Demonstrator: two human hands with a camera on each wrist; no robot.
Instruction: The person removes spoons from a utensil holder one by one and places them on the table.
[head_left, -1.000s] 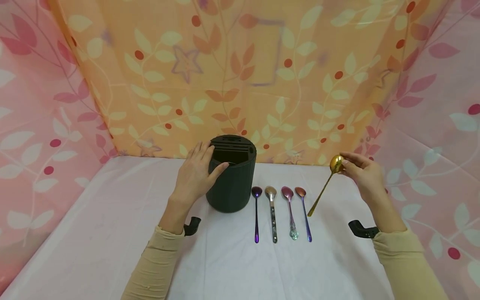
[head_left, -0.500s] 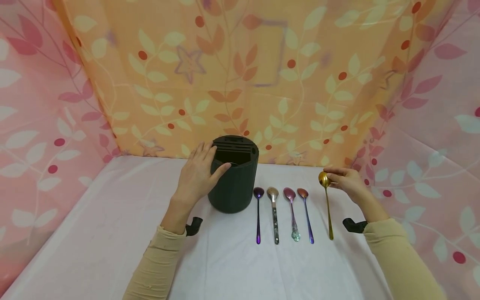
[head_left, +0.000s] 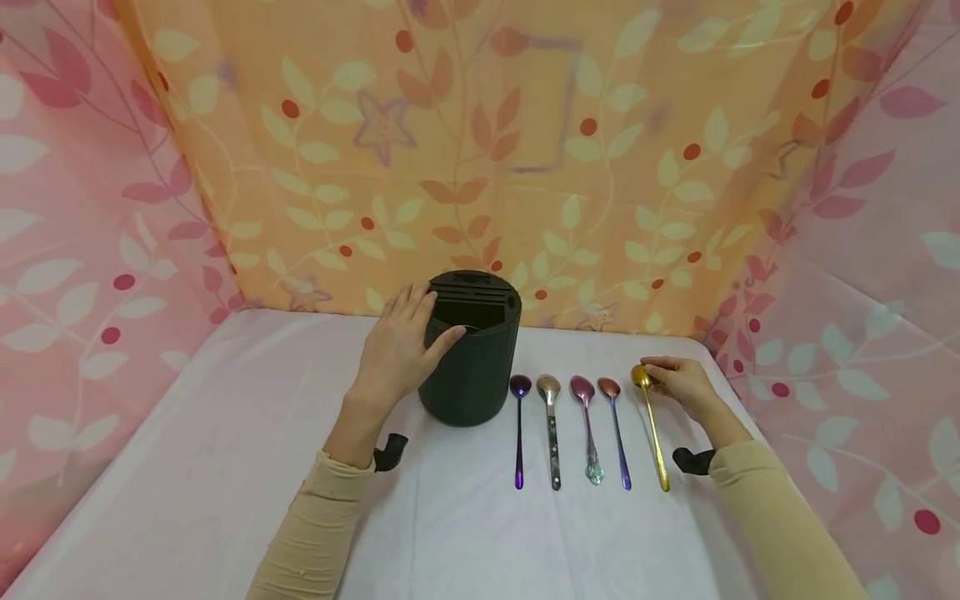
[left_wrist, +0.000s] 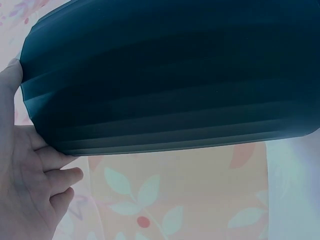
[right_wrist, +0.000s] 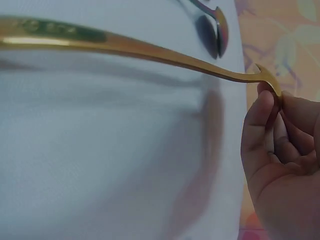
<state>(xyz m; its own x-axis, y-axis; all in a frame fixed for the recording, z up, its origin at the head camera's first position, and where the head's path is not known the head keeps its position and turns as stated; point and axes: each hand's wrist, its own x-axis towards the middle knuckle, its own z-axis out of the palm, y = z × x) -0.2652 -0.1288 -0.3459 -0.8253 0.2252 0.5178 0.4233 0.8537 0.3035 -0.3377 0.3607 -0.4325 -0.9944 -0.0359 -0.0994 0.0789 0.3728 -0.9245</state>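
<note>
My right hand [head_left: 682, 387] pinches the bowl of a long-handled gold spoon [head_left: 655, 433] between thumb and fingers. In the right wrist view, the gold spoon [right_wrist: 150, 54] casts a shadow on the cloth, its handle pointing away from the fingers. Straight fingers of my left hand [head_left: 396, 348] rest on the left rim of a dark round utensil holder [head_left: 472, 379], thumb lying over the front rim. Slots and a wider opening show in its top. Left of the gold spoon lie a purple spoon [head_left: 519, 433], a dark-handled spoon [head_left: 552, 433], a pink spoon [head_left: 585, 417] and a copper-and-blue spoon [head_left: 618, 433].
White cloth [head_left: 225, 467] covers the table. An orange leaf-patterned curtain [head_left: 480, 100] hangs behind, with a pink curtain on the left [head_left: 82, 250] and another pink curtain on the right [head_left: 862, 333]. The spoons lie in a row, bowls toward the back.
My right hand has lowered the gold spoon and brought it leftward, alongside the row. Its handle has swung from slanting left to pointing toward the front. My left hand stays on the holder.
</note>
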